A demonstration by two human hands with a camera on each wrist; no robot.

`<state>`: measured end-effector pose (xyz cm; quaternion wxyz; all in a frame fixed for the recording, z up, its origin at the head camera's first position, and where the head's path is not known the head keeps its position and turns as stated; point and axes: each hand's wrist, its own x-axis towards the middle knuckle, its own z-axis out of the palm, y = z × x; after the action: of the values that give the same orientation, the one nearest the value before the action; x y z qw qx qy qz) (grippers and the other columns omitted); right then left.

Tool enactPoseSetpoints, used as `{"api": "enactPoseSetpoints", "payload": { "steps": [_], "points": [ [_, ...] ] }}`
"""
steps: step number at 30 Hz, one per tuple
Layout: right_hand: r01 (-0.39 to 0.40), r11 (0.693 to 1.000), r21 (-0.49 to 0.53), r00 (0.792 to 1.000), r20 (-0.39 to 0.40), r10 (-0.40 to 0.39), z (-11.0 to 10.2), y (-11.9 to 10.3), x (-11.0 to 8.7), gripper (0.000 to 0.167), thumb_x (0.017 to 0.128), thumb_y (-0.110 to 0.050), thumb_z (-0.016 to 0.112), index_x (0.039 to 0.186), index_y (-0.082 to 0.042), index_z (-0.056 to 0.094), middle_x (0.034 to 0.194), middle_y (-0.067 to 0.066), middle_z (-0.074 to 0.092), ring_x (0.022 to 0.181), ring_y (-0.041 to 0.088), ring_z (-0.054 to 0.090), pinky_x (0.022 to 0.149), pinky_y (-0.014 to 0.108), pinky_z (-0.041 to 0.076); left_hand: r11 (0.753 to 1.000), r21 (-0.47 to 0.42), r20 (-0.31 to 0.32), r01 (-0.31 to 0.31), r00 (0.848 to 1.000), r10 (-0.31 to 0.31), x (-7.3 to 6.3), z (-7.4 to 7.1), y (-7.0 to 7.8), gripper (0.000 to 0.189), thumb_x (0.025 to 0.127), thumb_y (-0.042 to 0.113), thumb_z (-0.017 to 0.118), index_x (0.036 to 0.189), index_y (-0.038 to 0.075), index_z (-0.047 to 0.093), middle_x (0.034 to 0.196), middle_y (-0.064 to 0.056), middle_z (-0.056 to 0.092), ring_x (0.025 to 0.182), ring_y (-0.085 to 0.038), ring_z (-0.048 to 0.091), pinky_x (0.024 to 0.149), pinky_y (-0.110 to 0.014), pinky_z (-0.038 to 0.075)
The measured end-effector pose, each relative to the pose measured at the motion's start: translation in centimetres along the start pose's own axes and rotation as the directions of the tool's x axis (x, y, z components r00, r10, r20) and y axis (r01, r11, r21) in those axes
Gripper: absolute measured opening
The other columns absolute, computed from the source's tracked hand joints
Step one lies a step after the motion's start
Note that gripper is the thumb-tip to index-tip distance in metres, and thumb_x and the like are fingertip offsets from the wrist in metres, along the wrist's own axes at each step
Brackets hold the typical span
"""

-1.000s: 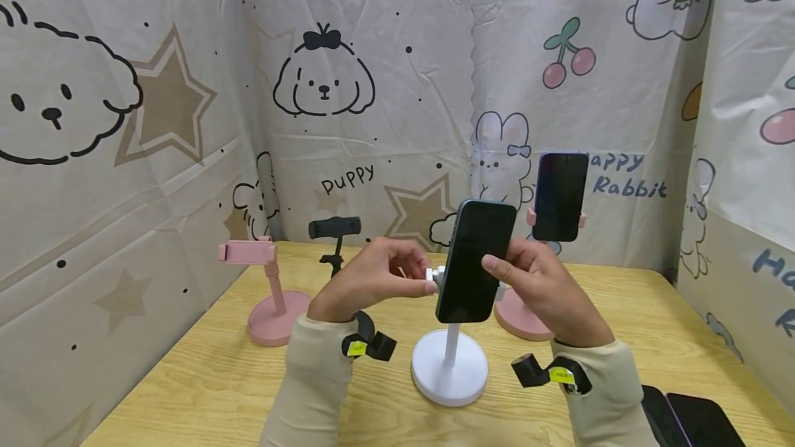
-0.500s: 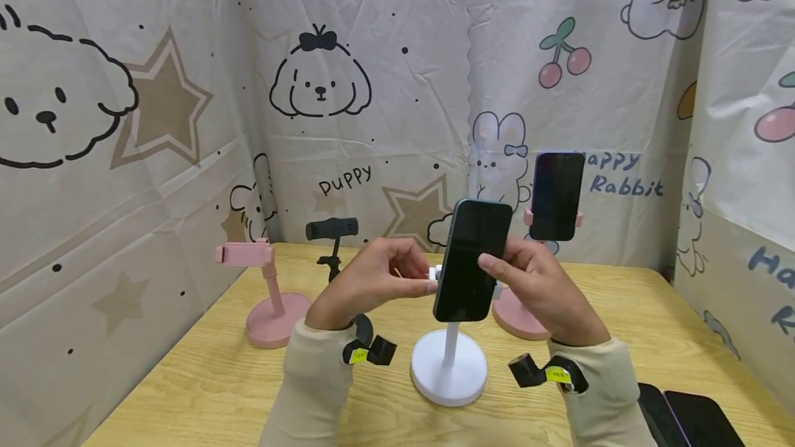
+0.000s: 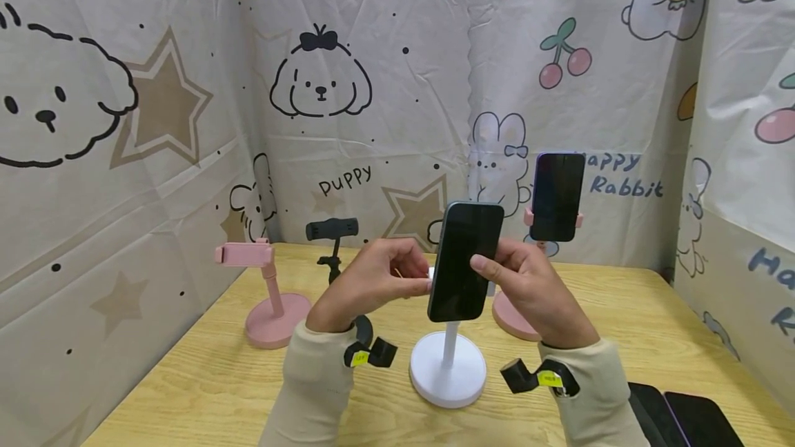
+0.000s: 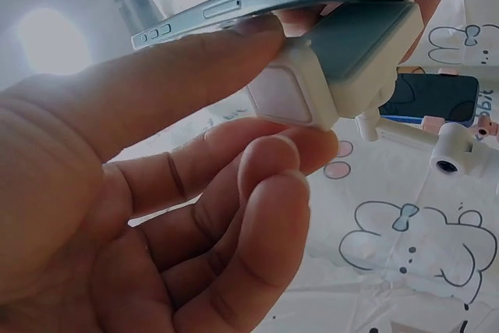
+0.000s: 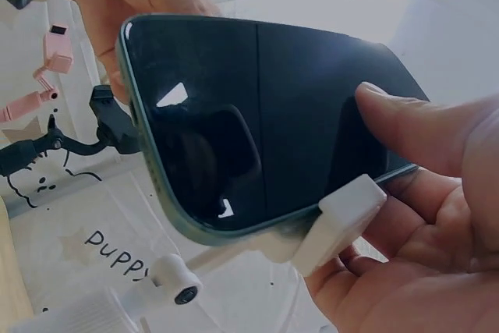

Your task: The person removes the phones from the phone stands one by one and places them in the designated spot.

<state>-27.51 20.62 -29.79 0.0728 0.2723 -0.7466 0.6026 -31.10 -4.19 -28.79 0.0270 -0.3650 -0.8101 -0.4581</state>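
My right hand (image 3: 526, 290) holds a dark-screened phone (image 3: 466, 261), thumb on the glass and fingers behind. The phone stands nearly upright, tilted slightly, in front of the holder of a white phone stand (image 3: 448, 370). In the right wrist view the holder's white end piece (image 5: 340, 220) sits at the phone's long edge, close to my right fingers. My left hand (image 3: 379, 281) pinches the holder's opposite end (image 4: 290, 90) between thumb and forefinger; its other fingers curl below. The left wrist view shows the phone's back close over the holder's padded face, and the left thumb beside the phone's edge.
A pink phone stand (image 3: 273, 319) and a black stand (image 3: 332, 229) are at the left. Behind my right hand a second pink stand (image 3: 515, 312) bears another phone (image 3: 557, 196). Two dark phones (image 3: 702, 419) lie at the table's front right. A printed curtain (image 3: 348, 143) surrounds the table.
The phone and my right hand have shifted left towards my left hand, and the phone now covers more of the holder's left end. My left hand stays nearly still.
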Motion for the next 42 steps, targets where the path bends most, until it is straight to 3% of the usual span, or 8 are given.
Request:
{"api": "enactPoseSetpoints", "payload": {
  "steps": [7,15,23,31,42],
  "points": [
    [-0.004,0.998,0.063,1.0,0.022,0.003,0.5,0.0,0.0,0.033,0.099,-0.018,0.057,0.128,-0.003,0.057,0.113,0.013,0.067,0.12,0.026,0.053,0.107,0.055,0.029,1.0,0.006,0.0,0.0,1.0,0.0,0.0,-0.1,-0.1,0.018,0.083,0.018,0.078,0.092,0.011,0.065,0.084,-0.001,0.065,0.076,-0.019,0.062,0.068,-0.033,0.055],
    [0.009,0.996,0.088,1.0,0.025,-0.011,1.1,0.0,0.2,0.031,0.098,-0.016,0.057,0.126,-0.003,0.058,0.111,0.014,0.067,0.119,0.028,0.053,0.108,0.053,0.027,1.0,-0.012,0.002,0.006,1.0,-0.006,-0.1,-0.2,-0.3,0.016,0.083,0.016,0.077,0.092,0.011,0.065,0.084,-0.002,0.065,0.075,-0.019,0.063,0.067,-0.033,0.055],
    [0.045,0.982,0.184,0.999,-0.008,-0.044,2.0,-0.1,0.2,0.032,0.098,-0.012,0.057,0.127,0.001,0.057,0.119,0.013,0.064,0.121,0.03,0.049,0.109,0.053,0.024,0.998,-0.048,0.023,0.028,0.999,-0.027,0.0,-0.2,-0.3,0.015,0.084,0.019,0.076,0.097,0.014,0.068,0.087,-0.001,0.067,0.08,-0.019,0.064,0.072,-0.033,0.055],
    [0.023,0.999,0.024,0.993,-0.114,-0.021,1.8,-0.8,-0.2,0.035,0.098,-0.023,0.058,0.128,-0.005,0.059,0.117,0.009,0.067,0.119,0.023,0.055,0.108,0.053,0.03,1.0,-0.017,0.044,0.013,0.999,-0.013,0.0,-0.2,-0.1,0.02,0.086,0.025,0.074,0.105,0.018,0.074,0.096,0.005,0.07,0.086,-0.012,0.067,0.076,-0.032,0.055],
    [0.019,1.0,0.014,0.987,-0.16,-0.017,1.0,-1.5,-0.8,0.033,0.099,-0.023,0.057,0.126,-0.003,0.057,0.117,0.011,0.063,0.12,0.025,0.05,0.107,0.046,0.034,0.999,-0.012,-0.025,0.037,0.999,-0.038,-0.1,-0.4,-0.5,0.023,0.085,0.018,0.075,0.106,0.009,0.072,0.091,0.001,0.071,0.081,-0.014,0.069,0.074,-0.029,0.055]
  ]
}}
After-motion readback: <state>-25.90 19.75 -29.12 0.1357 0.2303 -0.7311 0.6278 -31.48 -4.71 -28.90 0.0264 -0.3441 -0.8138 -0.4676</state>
